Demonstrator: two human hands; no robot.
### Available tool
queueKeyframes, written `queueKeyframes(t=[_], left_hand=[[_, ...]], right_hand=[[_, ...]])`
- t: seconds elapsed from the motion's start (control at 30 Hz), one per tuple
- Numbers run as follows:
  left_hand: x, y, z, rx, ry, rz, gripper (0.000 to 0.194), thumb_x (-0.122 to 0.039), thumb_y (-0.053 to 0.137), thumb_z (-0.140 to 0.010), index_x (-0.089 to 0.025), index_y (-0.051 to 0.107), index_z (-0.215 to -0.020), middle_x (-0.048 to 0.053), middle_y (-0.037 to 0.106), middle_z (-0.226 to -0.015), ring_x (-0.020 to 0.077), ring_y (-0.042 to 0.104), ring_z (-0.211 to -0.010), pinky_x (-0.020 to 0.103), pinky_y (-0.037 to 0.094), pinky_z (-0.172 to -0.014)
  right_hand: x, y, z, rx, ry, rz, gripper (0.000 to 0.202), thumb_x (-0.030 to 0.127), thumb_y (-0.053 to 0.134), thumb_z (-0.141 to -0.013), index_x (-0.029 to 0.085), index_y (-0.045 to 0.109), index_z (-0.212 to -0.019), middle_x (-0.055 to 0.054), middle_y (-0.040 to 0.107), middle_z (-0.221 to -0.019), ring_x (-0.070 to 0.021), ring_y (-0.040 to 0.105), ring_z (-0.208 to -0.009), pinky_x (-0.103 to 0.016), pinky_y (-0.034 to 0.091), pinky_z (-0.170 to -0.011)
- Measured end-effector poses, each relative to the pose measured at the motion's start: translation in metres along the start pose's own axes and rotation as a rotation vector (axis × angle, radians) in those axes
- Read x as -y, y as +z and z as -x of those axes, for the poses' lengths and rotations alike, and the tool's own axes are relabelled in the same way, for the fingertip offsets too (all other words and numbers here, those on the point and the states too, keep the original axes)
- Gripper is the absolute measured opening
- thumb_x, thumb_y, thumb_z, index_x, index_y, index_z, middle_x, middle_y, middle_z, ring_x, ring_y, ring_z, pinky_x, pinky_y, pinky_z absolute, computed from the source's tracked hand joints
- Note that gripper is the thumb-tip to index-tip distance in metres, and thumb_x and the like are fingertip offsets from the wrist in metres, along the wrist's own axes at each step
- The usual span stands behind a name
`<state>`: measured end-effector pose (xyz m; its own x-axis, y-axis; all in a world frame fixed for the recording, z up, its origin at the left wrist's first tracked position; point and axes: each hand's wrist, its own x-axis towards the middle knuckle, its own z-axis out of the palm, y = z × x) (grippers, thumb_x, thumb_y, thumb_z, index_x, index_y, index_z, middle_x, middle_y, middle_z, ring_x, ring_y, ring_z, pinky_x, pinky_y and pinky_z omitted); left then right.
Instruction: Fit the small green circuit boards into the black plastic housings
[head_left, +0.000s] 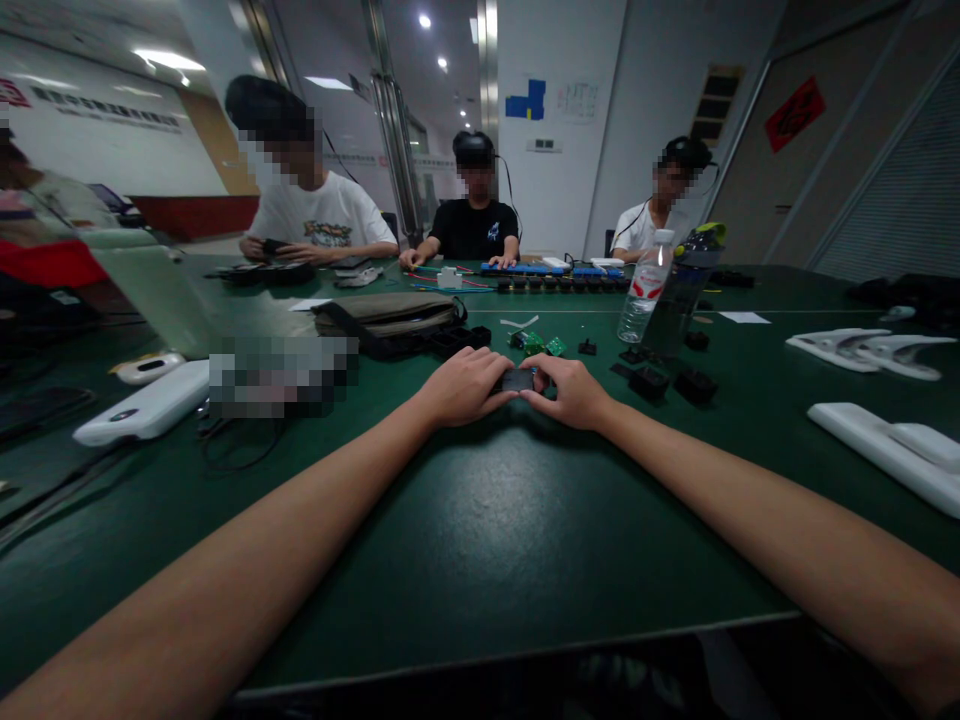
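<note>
Between my two hands is a small black plastic block [517, 381], held low over the green table [495, 540]. My left hand [466, 385] grips its left end, thumb in front and fingers over the back. On the right end, my right hand [566, 390] pinches it with thumb and bent fingers. Part of the block is hidden by the fingers. Just beyond the hands lie several small green circuit boards [534, 344] and a small black part [587, 347]. A black open-topped tray [459, 340] sits behind my left hand.
Black blocks [649, 383] and a water bottle [645, 290] stand to the right, near white curved parts [870, 350]. To the left are a bag [397, 312], a white device [146, 403], cables and a pale green container [150, 285]. Several people sit across the table.
</note>
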<state>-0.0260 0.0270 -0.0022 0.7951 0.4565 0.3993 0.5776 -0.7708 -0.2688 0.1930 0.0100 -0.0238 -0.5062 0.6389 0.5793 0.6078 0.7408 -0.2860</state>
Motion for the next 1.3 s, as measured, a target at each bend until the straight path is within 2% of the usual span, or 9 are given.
queueKeyframes(t=[0.73, 1.3], left_hand=[[-0.0005, 0.0032, -0.0012, 0.003, -0.002, -0.018, 0.041, -0.047, 0.039, -0.099, -0.013, 0.06, -0.108, 0.013, 0.068, -0.095, 0.0262, 0.061, -0.091, 0.037, 0.042, -0.078], [-0.0017, 0.003, -0.001, 0.001, -0.014, -0.015, 0.035, -0.045, 0.045, -0.098, -0.014, 0.059, -0.107, 0.011, 0.068, -0.094, 0.0253, 0.061, -0.09, 0.036, 0.042, -0.077]], right_hand=[[0.0023, 0.0, -0.0001, 0.026, 0.063, 0.021, 0.027, 0.024, 0.066, -0.081, 0.018, 0.059, -0.107, 0.004, 0.056, -0.07, -0.0134, 0.054, -0.064, -0.025, 0.039, -0.067], [0.0021, 0.0005, 0.0006, 0.026, 0.068, 0.039, 0.028, 0.025, 0.067, -0.081, 0.018, 0.06, -0.108, 0.004, 0.056, -0.069, -0.0127, 0.053, -0.063, -0.024, 0.037, -0.066]])
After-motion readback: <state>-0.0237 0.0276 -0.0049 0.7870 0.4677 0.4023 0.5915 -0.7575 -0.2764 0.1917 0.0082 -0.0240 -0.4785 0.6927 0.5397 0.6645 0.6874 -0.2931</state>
